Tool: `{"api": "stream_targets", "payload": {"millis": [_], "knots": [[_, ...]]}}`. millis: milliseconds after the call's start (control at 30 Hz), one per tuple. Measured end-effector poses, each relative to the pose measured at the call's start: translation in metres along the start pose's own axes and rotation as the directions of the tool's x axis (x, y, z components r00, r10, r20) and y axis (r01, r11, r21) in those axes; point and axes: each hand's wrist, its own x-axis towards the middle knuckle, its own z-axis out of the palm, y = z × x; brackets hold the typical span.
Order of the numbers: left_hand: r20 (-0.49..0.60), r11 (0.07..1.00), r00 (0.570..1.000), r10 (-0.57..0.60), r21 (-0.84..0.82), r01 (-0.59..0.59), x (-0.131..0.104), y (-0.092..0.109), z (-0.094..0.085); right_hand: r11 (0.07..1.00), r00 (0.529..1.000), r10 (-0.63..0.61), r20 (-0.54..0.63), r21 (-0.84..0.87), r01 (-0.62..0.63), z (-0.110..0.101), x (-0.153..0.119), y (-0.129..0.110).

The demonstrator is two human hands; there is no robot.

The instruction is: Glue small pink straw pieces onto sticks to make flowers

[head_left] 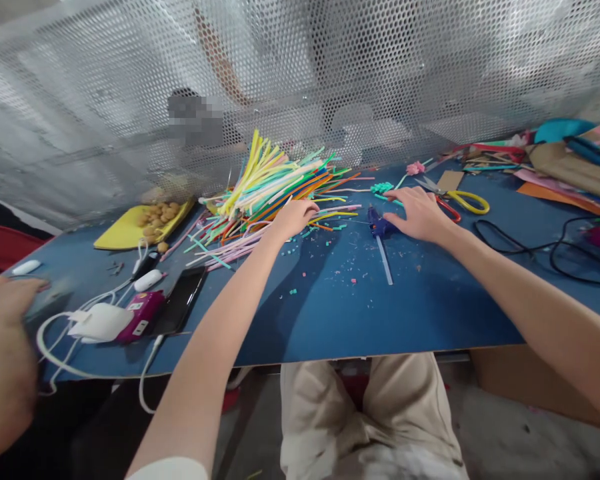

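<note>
My left hand [296, 217] is over the right part of a heap of coloured pipe cleaners [270, 187]. Its fingers curl down among the strands, and what they grip, if anything, is hidden. My right hand [419, 212] has its thumb spread from its fingers. Its fingertips touch or lie just above a teal curled pipe-cleaner piece [381, 189] with a stem. Near the thumb lies a dark blue glue gun [376, 221], a clear glue stick [384, 260] sticking out of it toward me. Scissors [467, 200] with yellow and red handles lie beyond my right wrist.
A perforated metal screen [290, 73] rises behind the blue table [340, 320]. At left are a yellow tray [115, 230] of round brown items, a phone [183, 300], a white charger [100, 323] with cables and another person's blurred hand [5, 347]. Black cable [520, 250] loops at right.
</note>
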Motion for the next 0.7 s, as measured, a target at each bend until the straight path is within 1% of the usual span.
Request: {"api": "stream_targets", "payload": {"millis": [100, 200, 333, 467, 567, 633, 700], "knots": [[0.060, 0.996, 0.997, -0.040, 0.076, 0.036, 0.021, 0.009, 0.007, 1.000, 0.999, 0.010, -0.043, 0.016, -0.009, -0.003, 0.000, 0.003], [0.075, 0.992, 0.996, -0.055, 0.114, 0.047, 0.034, 0.014, 0.013, 0.999, 0.999, -0.005, -0.041, 0.045, 0.007, -0.004, 0.000, 0.000], [0.045, 0.984, 0.997, -0.063, 0.170, 0.055, 0.038, 0.015, 0.017, 0.998, 0.998, -0.029, -0.054, 0.056, 0.032, -0.004, 0.000, -0.007], [0.017, 0.978, 0.998, -0.068, 0.198, 0.064, 0.035, 0.013, 0.014, 0.996, 0.997, -0.027, -0.068, 0.088, 0.033, -0.002, -0.001, -0.008], [-0.038, 0.978, 0.997, -0.073, 0.194, 0.079, 0.034, 0.009, 0.009, 0.989, 0.997, -0.024, -0.079, 0.143, 0.035, 0.000, 0.000, -0.006], [-0.113, 0.983, 0.991, -0.072, 0.161, 0.090, 0.034, 0.005, 0.003, 0.983, 0.996, -0.021, -0.091, 0.181, 0.037, 0.002, 0.000, -0.003], [-0.211, 0.990, 0.975, -0.064, 0.112, 0.090, 0.034, 0.004, -0.006, 0.978, 0.994, -0.021, -0.105, 0.205, 0.043, 0.003, 0.001, -0.001]]}}
